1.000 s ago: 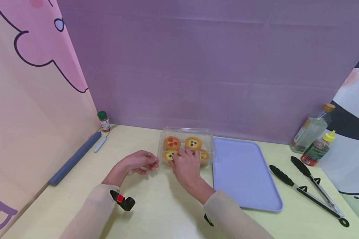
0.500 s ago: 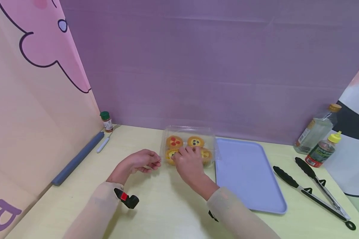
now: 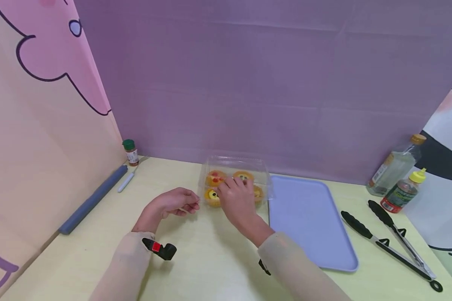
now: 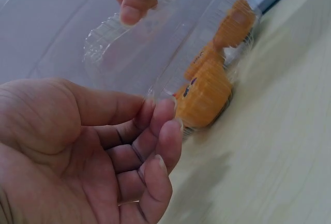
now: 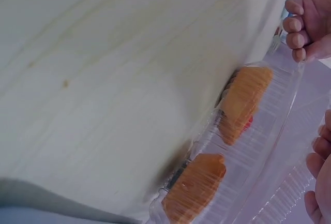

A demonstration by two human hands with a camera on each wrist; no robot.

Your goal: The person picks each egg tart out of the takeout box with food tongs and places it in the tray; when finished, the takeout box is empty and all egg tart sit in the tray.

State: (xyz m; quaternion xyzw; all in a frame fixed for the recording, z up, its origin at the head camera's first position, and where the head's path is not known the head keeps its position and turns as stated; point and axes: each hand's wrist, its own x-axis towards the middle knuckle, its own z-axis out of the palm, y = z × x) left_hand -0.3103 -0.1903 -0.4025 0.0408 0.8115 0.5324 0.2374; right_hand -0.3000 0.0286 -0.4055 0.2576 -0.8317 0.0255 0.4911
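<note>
A clear plastic clamshell box [image 3: 231, 166] with several orange muffins [image 3: 212, 195] stands mid-table against the purple backdrop. My left hand [image 3: 190, 205] pinches the rim of the box's base at its front left corner; the left wrist view shows the fingertips [image 4: 164, 111] on the clear rim beside a muffin [image 4: 204, 97]. My right hand [image 3: 229, 186] is over the box and grips the front edge of the lid [image 4: 119, 53], which stands tilted up off the base. In the right wrist view the muffins [image 5: 243, 100] show through the ribbed wall.
A lavender tray [image 3: 309, 217] lies right of the box. Black tongs [image 3: 391, 242] and two bottles [image 3: 393, 167] are at the far right. At the back left are a spice jar [image 3: 130, 152], a white pen-like tool [image 3: 126, 182] and a grey-blue roll [image 3: 92, 200].
My right hand has moved from the box's front edge up and back over the muffins, and the lid has come up with it. The left hand stayed at the corner.
</note>
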